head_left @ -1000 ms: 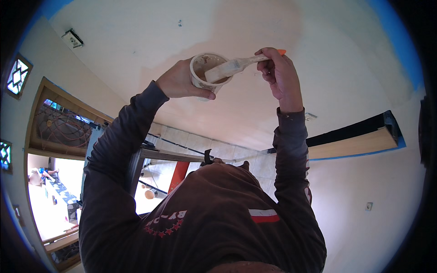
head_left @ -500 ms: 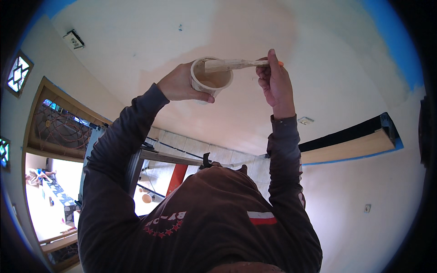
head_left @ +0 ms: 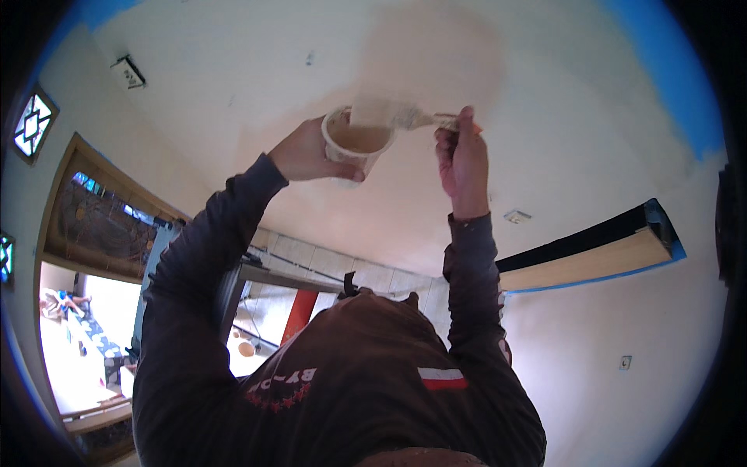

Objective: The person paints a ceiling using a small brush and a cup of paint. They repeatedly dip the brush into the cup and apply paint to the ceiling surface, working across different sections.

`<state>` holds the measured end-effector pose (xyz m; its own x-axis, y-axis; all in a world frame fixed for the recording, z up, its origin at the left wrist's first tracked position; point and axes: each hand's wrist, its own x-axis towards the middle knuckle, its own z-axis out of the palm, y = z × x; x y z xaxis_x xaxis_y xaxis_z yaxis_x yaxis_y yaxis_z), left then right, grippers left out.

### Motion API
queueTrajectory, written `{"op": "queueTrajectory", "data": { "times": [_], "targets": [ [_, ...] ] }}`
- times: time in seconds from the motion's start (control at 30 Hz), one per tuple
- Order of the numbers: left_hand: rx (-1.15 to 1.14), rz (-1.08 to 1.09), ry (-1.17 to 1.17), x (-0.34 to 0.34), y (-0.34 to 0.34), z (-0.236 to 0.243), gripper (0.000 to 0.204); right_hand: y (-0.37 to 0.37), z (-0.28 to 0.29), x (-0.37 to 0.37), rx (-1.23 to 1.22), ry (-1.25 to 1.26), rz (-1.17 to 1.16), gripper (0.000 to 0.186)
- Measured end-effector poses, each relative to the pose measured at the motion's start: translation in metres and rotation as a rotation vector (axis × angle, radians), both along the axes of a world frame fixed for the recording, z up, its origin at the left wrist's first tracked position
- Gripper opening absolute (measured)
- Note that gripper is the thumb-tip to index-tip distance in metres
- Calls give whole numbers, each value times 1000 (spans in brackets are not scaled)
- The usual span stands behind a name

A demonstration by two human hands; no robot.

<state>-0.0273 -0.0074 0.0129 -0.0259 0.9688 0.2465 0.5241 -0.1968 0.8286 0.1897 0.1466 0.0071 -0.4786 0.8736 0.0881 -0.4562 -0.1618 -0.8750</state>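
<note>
My left hand (head_left: 307, 156) is wrapped around a pale plastic cup (head_left: 362, 162), its thumb across the outside near the bottom. Light beige paint shows in the tilted cup's mouth. Between the thumb and fingers of my right hand (head_left: 467, 167) is the handle of a paintbrush (head_left: 408, 117). Its broad, pale bristles lie level over the far rim of the cup, flat side to view; whether they touch the rim I cannot tell. Behind both hands, the pale painted surface (head_left: 257, 70) carries a darker beige patch (head_left: 436, 58).
A black-topped shelf (head_left: 591, 251) juts out at the right. Below my left arm are a grey metal frame (head_left: 284, 274) and a red upright board (head_left: 299, 315). A wooden-framed opening (head_left: 47, 257) stands at the left, with a patterned bench (head_left: 97, 338) beyond it.
The brush has turned from edge-on to its broad face. My right hand has come lower and slightly left; the cup has shifted slightly down and left.
</note>
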Motion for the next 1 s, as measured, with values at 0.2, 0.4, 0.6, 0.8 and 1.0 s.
{"op": "queueTrajectory", "data": {
  "times": [0.2, 0.4, 0.6, 0.8, 1.0],
  "targets": [
    [16, -9, -62, -3, 1, -4, 85, -1, -23, -2, 27, 3, 68, 20],
    [-39, 14, -65, 1, 1, 3, 84, -4, -6, 6, 69, 127, 98, 26],
    [-13, 15, -5, -3, 1, 0, 75, -6, -5, 13, 73, 95, 97, 30],
    [13, 17, -38, -2, -2, 0, 73, -12, 1, 12, 73, 27, 71, 29],
    [16, 27, -107, -7, -2, -6, 75, -7, 15, 12, 0, 116, 44, 24]
  ]
}}
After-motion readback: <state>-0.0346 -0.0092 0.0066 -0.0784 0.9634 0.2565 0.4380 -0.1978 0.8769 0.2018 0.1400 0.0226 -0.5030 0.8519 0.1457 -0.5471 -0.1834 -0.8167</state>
